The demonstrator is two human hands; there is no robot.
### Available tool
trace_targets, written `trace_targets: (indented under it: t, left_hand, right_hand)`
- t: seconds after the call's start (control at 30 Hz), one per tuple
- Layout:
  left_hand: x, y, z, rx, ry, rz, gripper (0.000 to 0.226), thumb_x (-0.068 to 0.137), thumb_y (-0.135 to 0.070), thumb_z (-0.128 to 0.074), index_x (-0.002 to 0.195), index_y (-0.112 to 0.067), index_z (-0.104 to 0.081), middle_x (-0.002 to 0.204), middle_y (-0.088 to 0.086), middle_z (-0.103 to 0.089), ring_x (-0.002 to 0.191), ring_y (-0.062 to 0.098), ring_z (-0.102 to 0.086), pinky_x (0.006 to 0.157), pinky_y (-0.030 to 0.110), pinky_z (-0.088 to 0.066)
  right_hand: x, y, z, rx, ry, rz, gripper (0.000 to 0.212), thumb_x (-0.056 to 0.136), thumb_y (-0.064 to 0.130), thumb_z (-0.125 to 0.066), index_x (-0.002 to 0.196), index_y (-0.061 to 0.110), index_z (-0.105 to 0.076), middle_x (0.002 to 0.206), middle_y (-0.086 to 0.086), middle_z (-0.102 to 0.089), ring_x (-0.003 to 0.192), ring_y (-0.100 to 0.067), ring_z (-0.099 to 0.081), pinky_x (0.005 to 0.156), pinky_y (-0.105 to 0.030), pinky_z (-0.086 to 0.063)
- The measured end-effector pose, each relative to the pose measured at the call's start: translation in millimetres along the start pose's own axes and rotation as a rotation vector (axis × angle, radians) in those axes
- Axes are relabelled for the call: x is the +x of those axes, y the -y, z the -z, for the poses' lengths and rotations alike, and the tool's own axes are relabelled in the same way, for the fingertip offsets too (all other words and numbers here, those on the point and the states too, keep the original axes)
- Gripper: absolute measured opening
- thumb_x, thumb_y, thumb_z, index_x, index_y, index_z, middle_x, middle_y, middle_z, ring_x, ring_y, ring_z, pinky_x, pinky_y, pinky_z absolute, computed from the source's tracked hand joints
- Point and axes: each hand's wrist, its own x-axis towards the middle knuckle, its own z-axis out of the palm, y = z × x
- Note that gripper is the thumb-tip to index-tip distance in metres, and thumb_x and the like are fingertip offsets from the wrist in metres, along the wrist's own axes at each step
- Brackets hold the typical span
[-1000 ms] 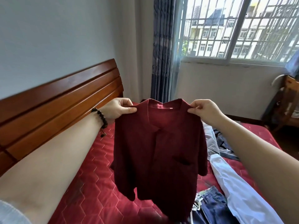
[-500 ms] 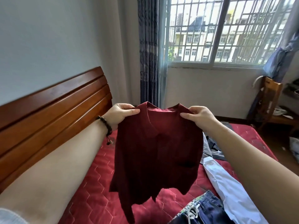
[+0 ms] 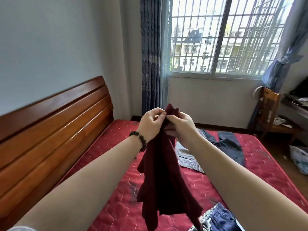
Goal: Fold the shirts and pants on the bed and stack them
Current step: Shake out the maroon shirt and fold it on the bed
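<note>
A bed (image 3: 116, 204) covered by a red quilted mattress fills the lower half of the view, backed on the left by a slatted wooden headboard (image 3: 55, 130) set against a pale wall. A barred window (image 3: 221, 39) is seen beyond the far side of the bed, framed by a blue patterned curtain (image 3: 150, 55) hanging straight on the left and a second blue curtain (image 3: 283, 47) tied back on the right. A wooden chair (image 3: 270, 110) is placed below the tied curtain, off the bed's far right corner. Dark blue pants (image 3: 231, 145) are spread across the mattress toward the right, with a grey garment (image 3: 186, 157) crumpled just beside them. Blue jeans (image 3: 220, 219) with a pale drawstring waistband are seen at the bottom edge. A dark red shirt (image 3: 160, 180) is held up above the middle of the bed, hanging in a narrow, gathered drape with its hem clear of the mattress. Its top is pinched by the left hand (image 3: 150, 122) and the right hand (image 3: 181, 125), which are brought together, fingers curled on the fabric and nearly touching. A beaded bracelet (image 3: 140, 137) is worn on the left wrist
</note>
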Motion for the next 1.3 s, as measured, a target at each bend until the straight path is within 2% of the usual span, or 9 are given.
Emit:
trace_targets:
  t: [0.17, 0.33, 0.5, 0.6, 0.7, 0.83, 1.03, 1.2, 1.3]
  left_hand:
    - [-2, 7, 24, 0.02, 0.227, 0.017, 0.04, 0.072, -0.029, -0.077, 0.104, -0.015, -0.057, 0.093, 0.013, -0.069, 0.087, 0.027, -0.068, 0.081, 0.037, -0.055]
    - [1, 8, 43, -0.063, 0.272, 0.052, 0.027, 0.082, -0.003, -0.07, 0.106, -0.008, -0.06, 0.09, 0.014, -0.069, 0.083, 0.023, -0.067, 0.08, 0.04, -0.056]
    - [3, 4, 66, -0.098, 0.424, 0.0, 0.026, 0.084, 0.005, -0.065, 0.104, -0.011, -0.064, 0.093, 0.011, -0.069, 0.086, 0.02, -0.067, 0.085, 0.038, -0.056]
    - [3, 2, 76, -0.08, 0.476, -0.045, 0.027, 0.083, 0.006, -0.065, 0.102, -0.014, -0.065, 0.089, 0.005, -0.07, 0.084, 0.017, -0.068, 0.082, 0.034, -0.057]
    - [2, 8, 87, -0.069, 0.389, -0.042, 0.027, 0.083, 0.001, -0.067, 0.101, -0.018, -0.057, 0.085, 0.008, -0.069, 0.074, 0.021, -0.065, 0.072, 0.039, -0.059]
    - [-1, 26, 97, 0.148, 0.136, -0.231, 0.028, 0.078, -0.01, -0.069, 0.086, -0.028, -0.048, 0.082, -0.008, -0.057, 0.058, 0.008, -0.046, 0.058, 0.02, -0.042]
    - [-16, 50, 102, 0.274, -0.121, -0.466, 0.035, 0.074, -0.014, -0.072, 0.089, -0.031, -0.045, 0.097, -0.011, -0.047, 0.076, 0.005, -0.052, 0.066, 0.01, -0.042]
    - [-25, 62, 109, 0.368, 0.033, -0.457, 0.014, 0.078, -0.016, -0.072, 0.086, -0.014, -0.06, 0.097, -0.001, -0.054, 0.085, 0.008, -0.053, 0.077, 0.009, -0.041]
    - [-30, 72, 113, 0.428, 0.195, -0.369, 0.011, 0.081, -0.015, -0.068, 0.084, -0.005, -0.069, 0.088, 0.004, -0.061, 0.081, 0.016, -0.057, 0.075, 0.028, -0.048]
  right_hand:
    - [0, 12, -9, 0.147, 0.102, -0.078, 0.021, 0.097, 0.006, -0.043, 0.094, -0.007, -0.06, 0.086, -0.024, -0.067, 0.078, -0.031, -0.069, 0.074, -0.04, -0.057]
    - [8, 20, -7, -0.295, 0.016, 0.134, 0.005, 0.089, 0.007, -0.063, 0.093, 0.004, -0.066, 0.085, -0.012, -0.063, 0.077, -0.021, -0.063, 0.066, -0.024, -0.056]
    - [25, 29, 6, -0.615, 0.133, 0.087, 0.082, 0.075, 0.015, -0.08, 0.142, 0.031, -0.036, 0.13, 0.005, -0.05, 0.116, -0.01, -0.05, 0.09, -0.027, -0.049]
    - [29, 32, 1, -0.504, 0.37, -0.103, 0.044, 0.077, 0.013, -0.077, 0.118, 0.023, -0.065, 0.107, -0.002, -0.069, 0.091, -0.013, -0.067, 0.074, -0.027, -0.056]
    - [32, 31, -10, -0.458, 0.371, -0.049, 0.013, 0.077, 0.007, -0.076, 0.085, 0.017, -0.074, 0.08, -0.004, -0.071, 0.068, -0.015, -0.067, 0.059, -0.025, -0.053]
    - [33, 31, -28, -0.458, 0.326, 0.0, 0.015, 0.08, 0.005, -0.073, 0.077, 0.019, -0.067, 0.073, -0.004, -0.067, 0.065, -0.02, -0.059, 0.064, -0.031, -0.045]
    - [28, 37, -51, -0.471, 0.277, 0.127, 0.018, 0.082, -0.003, -0.068, 0.077, 0.013, -0.062, 0.068, -0.006, -0.064, 0.062, -0.02, -0.059, 0.061, -0.031, -0.048]
    - [19, 38, -62, -0.5, 0.229, 0.145, 0.015, 0.082, -0.003, -0.068, 0.081, 0.01, -0.062, 0.062, 0.001, -0.066, 0.054, -0.01, -0.063, 0.048, -0.019, -0.048]
    - [15, 37, -63, -0.516, 0.169, 0.166, 0.015, 0.08, -0.003, -0.07, 0.081, 0.01, -0.063, 0.064, 0.0, -0.066, 0.055, -0.01, -0.064, 0.049, -0.019, -0.049]
